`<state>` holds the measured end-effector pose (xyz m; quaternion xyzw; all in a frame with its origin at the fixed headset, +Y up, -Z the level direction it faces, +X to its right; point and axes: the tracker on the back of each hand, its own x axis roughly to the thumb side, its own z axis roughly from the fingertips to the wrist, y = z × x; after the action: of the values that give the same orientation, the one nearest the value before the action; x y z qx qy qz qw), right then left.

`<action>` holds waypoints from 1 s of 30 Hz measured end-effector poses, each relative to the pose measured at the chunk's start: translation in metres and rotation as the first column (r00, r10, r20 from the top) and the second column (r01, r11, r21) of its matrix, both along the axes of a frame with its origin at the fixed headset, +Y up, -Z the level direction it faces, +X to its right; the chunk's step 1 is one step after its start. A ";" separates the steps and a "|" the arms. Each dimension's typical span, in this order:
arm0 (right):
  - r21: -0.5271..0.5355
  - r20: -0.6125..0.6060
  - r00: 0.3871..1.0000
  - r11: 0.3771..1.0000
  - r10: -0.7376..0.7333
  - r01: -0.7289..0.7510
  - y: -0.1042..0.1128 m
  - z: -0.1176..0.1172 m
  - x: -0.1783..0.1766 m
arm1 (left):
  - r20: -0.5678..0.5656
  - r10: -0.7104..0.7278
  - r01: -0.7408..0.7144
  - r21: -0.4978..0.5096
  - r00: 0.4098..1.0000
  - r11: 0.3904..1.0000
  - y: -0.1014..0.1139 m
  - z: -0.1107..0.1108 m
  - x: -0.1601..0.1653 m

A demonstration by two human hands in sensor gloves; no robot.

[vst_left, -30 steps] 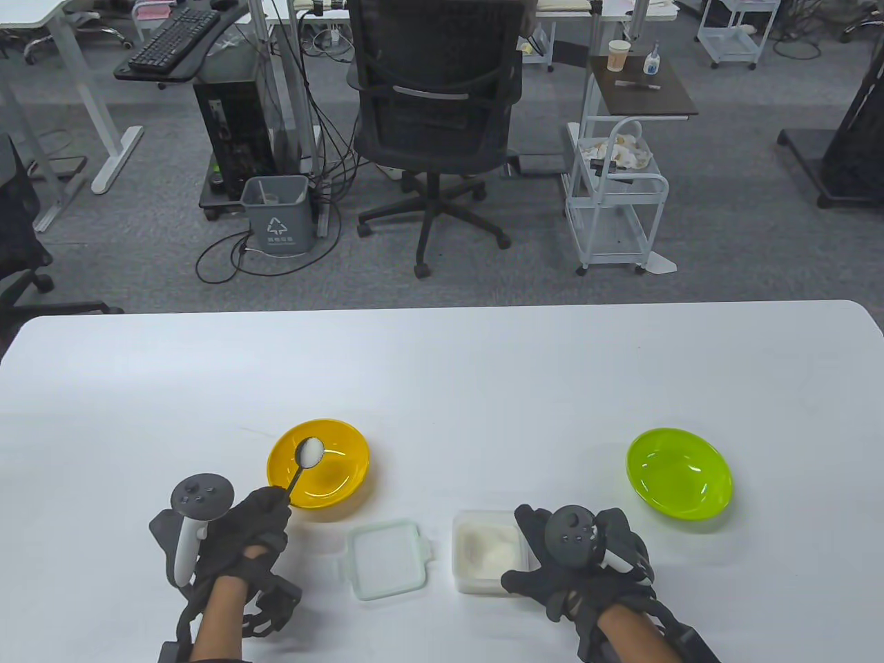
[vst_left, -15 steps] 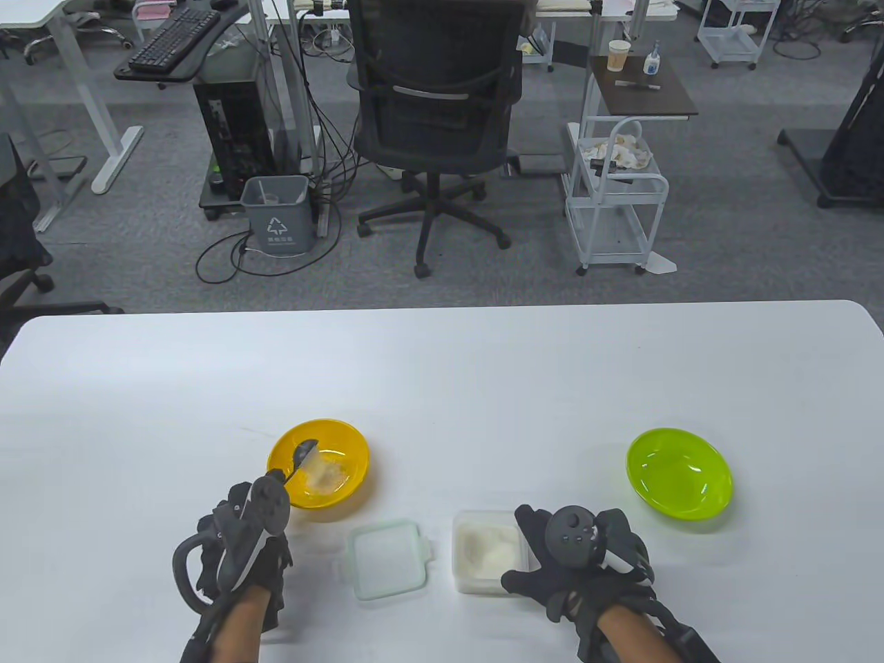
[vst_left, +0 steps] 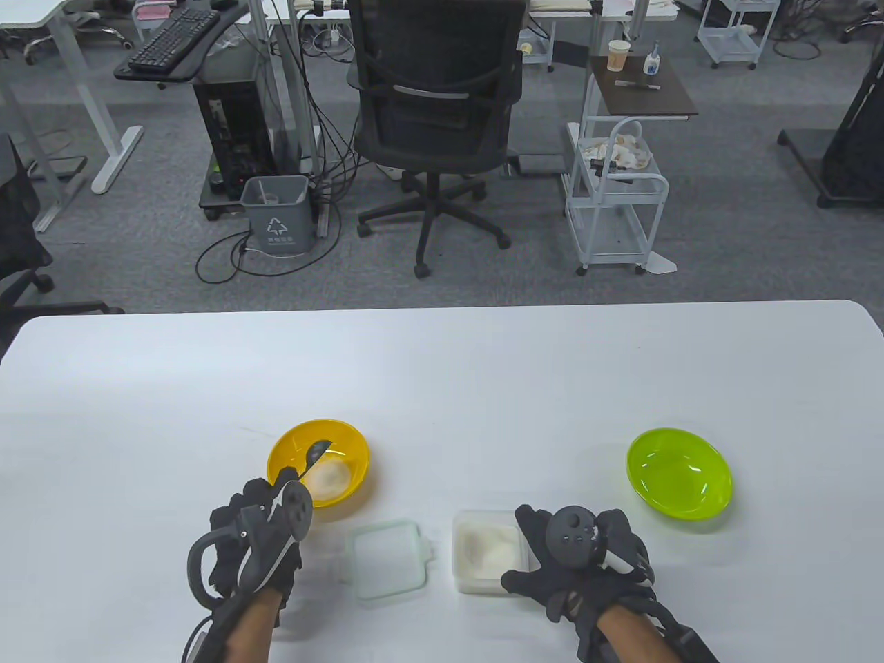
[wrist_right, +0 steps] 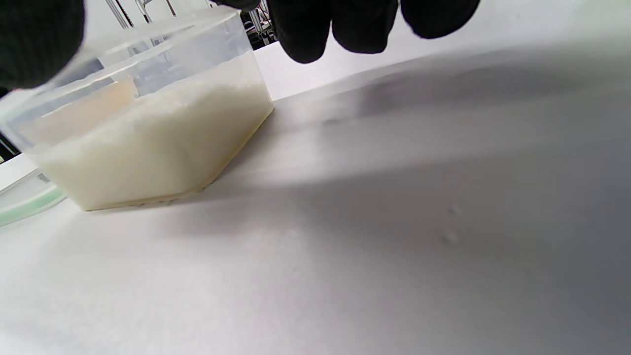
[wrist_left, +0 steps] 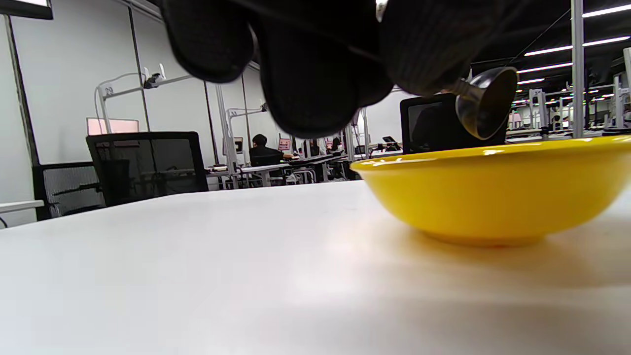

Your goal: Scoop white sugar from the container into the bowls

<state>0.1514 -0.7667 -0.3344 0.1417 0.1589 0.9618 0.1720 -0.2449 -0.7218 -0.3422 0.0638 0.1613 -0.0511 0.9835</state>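
The left hand (vst_left: 259, 535) grips the thin handle of a small dark metal spoon (vst_left: 316, 453), its fingers (wrist_left: 315, 74) curled tight around it, and holds the spoon rolled onto its side above the shallow round yellow plastic bowl (vst_left: 286, 442), so that whatever it carried falls inside the rim rather than onto the white bench (vst_left: 442, 373). The spoon's cup looks empty in the left wrist view, and a small mound of white sugar (vst_left: 328, 476) lies in the yellow bowl's bottom, so this tipping step seems finished. The right hand (vst_left: 587, 559) rests against the right side of the clear square plastic container (vst_left: 487, 552), fingers spread along its wall and near corner, apparently to keep it from sliding while the spoon digs; it holds most of the sugar, well up its walls. Its translucent square lid with a pale green rim (vst_left: 387, 559) lies flat just beside the container on the left, off and out of the spoon's path. The round lime-green plastic bowl (vst_left: 679, 473) sits well apart to the right and looks unfilled, so it likely comes next.
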 end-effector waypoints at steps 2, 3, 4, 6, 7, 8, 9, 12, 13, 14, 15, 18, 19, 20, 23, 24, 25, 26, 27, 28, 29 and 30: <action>0.002 -0.001 1.000 1.000 0.003 -0.003 0.000 0.000 0.000 | 0.046 -0.012 0.013 -0.012 0.999 1.000 0.004 0.001 0.008; 0.002 -0.003 1.000 1.000 0.006 -0.006 0.000 0.000 0.000 | 0.062 -0.016 0.017 -0.011 0.998 1.000 0.006 0.002 0.013; 0.002 -0.004 1.000 1.000 0.008 -0.008 0.000 0.000 0.000 | 0.082 -0.013 0.014 -0.013 0.997 1.000 0.008 0.003 0.019; 0.002 -0.004 1.000 1.000 0.009 -0.009 0.000 -0.001 0.000 | 0.130 0.015 -0.012 -0.026 0.991 1.000 0.014 0.005 0.031; 0.001 -0.004 1.000 1.000 0.008 -0.008 0.000 -0.001 0.000 | 0.158 0.026 -0.022 -0.029 0.987 0.999 0.017 0.006 0.037; -0.001 -0.004 1.000 1.000 0.006 -0.006 0.000 -0.001 0.000 | 0.199 0.032 -0.027 -0.031 0.980 0.999 0.021 0.008 0.046; -0.002 -0.003 1.000 1.000 0.004 -0.004 0.000 0.000 0.000 | 0.234 0.030 -0.025 -0.027 0.972 0.999 0.026 0.010 0.056; 0.001 -0.004 1.000 1.000 0.006 -0.006 0.000 0.000 0.000 | 0.328 0.022 -0.017 -0.018 0.944 1.000 0.036 0.017 0.082; 0.001 -0.004 1.000 1.000 0.006 -0.006 0.000 0.000 0.000 | 0.373 0.023 -0.011 -0.035 0.928 0.999 0.038 0.019 0.092; 0.001 -0.004 1.000 1.000 0.005 -0.005 0.000 0.000 0.000 | 0.398 0.028 -0.009 -0.050 0.917 0.999 0.039 0.021 0.097; -0.003 0.000 1.000 1.000 -0.002 0.002 -0.001 0.000 0.000 | 0.431 0.038 -0.011 -0.064 0.901 0.998 0.040 0.024 0.107; 0.005 0.001 1.000 1.000 0.002 -0.002 -0.001 0.000 -0.001 | 0.496 0.026 -0.001 -0.052 0.868 0.999 0.036 0.033 0.124; 0.005 0.001 1.000 1.000 0.002 -0.002 -0.001 0.000 0.000 | 0.512 0.018 0.004 -0.041 0.859 0.999 0.032 0.037 0.129; 0.003 0.002 1.000 1.000 -0.001 0.001 -0.001 0.000 0.000 | 0.522 0.014 0.007 -0.038 0.853 0.999 0.030 0.039 0.131; -0.002 0.002 1.000 1.000 -0.002 0.002 -0.001 0.000 0.000 | 0.558 -0.030 0.057 -0.031 0.829 0.998 0.019 0.045 0.138; -0.002 0.002 1.000 1.000 -0.002 0.002 -0.001 0.000 0.000 | 0.573 -0.063 0.083 -0.009 0.817 0.997 0.016 0.048 0.141; -0.001 0.002 1.000 1.000 0.000 0.000 -0.001 0.000 0.000 | 0.588 -0.106 0.119 0.017 0.802 0.993 0.013 0.051 0.144; 0.000 0.002 1.000 1.000 0.001 -0.001 -0.001 0.000 0.000 | 0.590 -0.143 0.150 0.038 0.795 0.988 0.011 0.053 0.145; 0.003 0.001 1.000 1.000 0.004 -0.004 -0.001 0.000 0.000 | 0.598 -0.199 0.199 0.067 0.776 0.978 0.009 0.055 0.148; 0.004 0.001 1.000 1.000 0.005 -0.005 -0.001 0.000 0.000 | 0.604 -0.216 0.211 0.080 0.767 0.974 0.009 0.055 0.149; 0.004 0.001 1.000 1.000 0.005 -0.005 -0.001 0.000 0.000 | 0.609 -0.227 0.217 0.092 0.760 0.972 0.007 0.056 0.151; 0.002 0.002 1.000 1.000 0.003 -0.003 -0.001 0.000 0.000 | 0.615 -0.236 0.227 0.095 0.752 0.969 0.006 0.057 0.153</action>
<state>0.1514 -0.7677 -0.3347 0.1409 0.1578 0.9624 0.1707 -0.0914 -0.7161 -0.2851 0.1037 -0.1806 -0.1472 0.9669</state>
